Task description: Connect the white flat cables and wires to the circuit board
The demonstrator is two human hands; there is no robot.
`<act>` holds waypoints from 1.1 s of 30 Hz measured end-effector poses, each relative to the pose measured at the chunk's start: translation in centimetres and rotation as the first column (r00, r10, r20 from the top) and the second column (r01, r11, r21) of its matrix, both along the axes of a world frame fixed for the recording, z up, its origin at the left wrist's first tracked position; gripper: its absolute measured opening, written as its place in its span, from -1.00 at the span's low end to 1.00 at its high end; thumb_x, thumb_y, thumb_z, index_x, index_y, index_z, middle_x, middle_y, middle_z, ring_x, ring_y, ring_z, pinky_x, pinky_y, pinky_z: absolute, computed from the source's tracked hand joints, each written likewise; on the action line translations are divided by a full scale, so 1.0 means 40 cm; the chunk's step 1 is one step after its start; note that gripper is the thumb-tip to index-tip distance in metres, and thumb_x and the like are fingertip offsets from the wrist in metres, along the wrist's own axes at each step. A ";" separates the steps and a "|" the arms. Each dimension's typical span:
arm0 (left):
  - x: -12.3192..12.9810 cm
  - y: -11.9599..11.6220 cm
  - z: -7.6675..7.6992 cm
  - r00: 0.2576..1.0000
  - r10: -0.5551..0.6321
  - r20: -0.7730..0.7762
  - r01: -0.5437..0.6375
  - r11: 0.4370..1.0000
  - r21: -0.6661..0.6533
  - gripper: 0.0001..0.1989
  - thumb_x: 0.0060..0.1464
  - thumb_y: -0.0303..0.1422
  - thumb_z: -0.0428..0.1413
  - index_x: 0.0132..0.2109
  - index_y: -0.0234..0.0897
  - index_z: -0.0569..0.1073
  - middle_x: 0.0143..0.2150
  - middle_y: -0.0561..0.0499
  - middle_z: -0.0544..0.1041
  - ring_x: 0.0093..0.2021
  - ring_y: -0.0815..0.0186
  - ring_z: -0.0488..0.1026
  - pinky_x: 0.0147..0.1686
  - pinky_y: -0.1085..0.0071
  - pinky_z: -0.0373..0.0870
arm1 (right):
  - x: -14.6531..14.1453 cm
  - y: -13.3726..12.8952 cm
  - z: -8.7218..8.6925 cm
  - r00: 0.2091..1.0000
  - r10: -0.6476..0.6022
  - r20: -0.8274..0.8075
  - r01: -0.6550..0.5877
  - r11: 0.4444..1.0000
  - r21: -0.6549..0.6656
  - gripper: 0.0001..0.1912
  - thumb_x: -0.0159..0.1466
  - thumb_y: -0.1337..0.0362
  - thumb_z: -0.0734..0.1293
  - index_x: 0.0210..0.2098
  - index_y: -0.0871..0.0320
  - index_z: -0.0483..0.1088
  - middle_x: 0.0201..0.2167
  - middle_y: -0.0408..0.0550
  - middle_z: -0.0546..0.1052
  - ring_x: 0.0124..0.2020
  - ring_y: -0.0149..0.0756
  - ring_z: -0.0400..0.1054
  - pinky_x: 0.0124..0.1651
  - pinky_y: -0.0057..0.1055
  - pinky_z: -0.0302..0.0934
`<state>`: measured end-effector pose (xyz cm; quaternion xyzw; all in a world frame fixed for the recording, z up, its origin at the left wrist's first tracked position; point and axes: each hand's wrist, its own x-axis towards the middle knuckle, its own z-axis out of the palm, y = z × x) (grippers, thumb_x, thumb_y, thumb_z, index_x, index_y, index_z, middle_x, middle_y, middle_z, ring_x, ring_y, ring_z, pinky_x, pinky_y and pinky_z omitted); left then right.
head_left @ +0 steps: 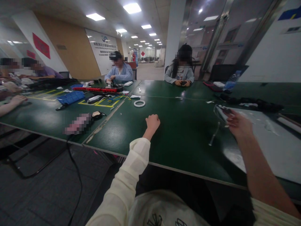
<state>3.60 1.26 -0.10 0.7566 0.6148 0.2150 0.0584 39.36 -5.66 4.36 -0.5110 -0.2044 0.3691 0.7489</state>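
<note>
My left hand (153, 123) is closed in a fist over the green table (178, 131), near its middle. What it holds, if anything, is hidden. To the right, my right hand (240, 124) pinches a small dark piece (226, 110) at the edge of a white sheet (270, 141). A thin pale cord (215, 133) hangs or lies just left of that hand; I cannot tell whether it joins the dark piece. Beyond my left hand a white ring (139, 103), like a roll of tape, lies flat on the table. A small wrench-shaped piece (139, 90) lies farther back.
A blue tray (71, 98), red strips (101, 89) and wires (117, 98) lie at left. A pink blurred item (78, 124) trails a black cable (75, 169) off the edge. A bottle (232, 81) stands back right. Two people (119, 70) sit opposite; others sit far left.
</note>
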 end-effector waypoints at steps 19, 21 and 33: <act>0.032 -0.026 0.030 0.976 -0.209 0.053 0.196 0.963 0.183 -0.71 0.23 -0.27 -0.24 -0.08 -0.23 0.31 -0.08 -0.05 0.37 -0.04 0.30 0.28 -0.05 0.38 0.18 | -0.366 0.013 -0.082 0.171 0.788 0.592 -0.660 0.538 -0.525 -0.46 0.08 0.33 0.22 0.08 0.01 0.19 -0.03 -0.12 0.38 -0.01 -0.24 0.25 0.08 -0.22 0.09; 0.034 -0.023 0.021 0.967 -0.250 0.046 0.239 0.956 0.168 -0.70 0.22 -0.25 -0.24 -0.08 -0.23 0.31 -0.08 -0.05 0.38 -0.04 0.29 0.28 -0.04 0.36 0.19 | -0.379 0.015 -0.079 0.090 0.714 0.694 -0.580 0.605 -0.546 -0.46 0.12 0.30 0.20 0.12 0.01 0.15 -0.05 -0.09 0.39 -0.06 -0.22 0.28 0.04 -0.19 0.12; 0.022 -0.014 0.011 0.955 -0.296 0.022 0.296 0.955 -0.003 -0.76 0.15 -0.32 -0.09 -0.04 -0.20 0.33 -0.03 -0.03 0.39 0.00 0.29 0.30 -0.01 0.34 0.21 | -0.302 0.043 -0.013 -0.081 0.609 0.789 -0.314 0.736 -0.600 -0.60 0.14 0.27 0.21 -0.01 0.06 0.32 -0.23 -0.06 0.47 -0.25 -0.23 0.34 -0.14 -0.30 0.19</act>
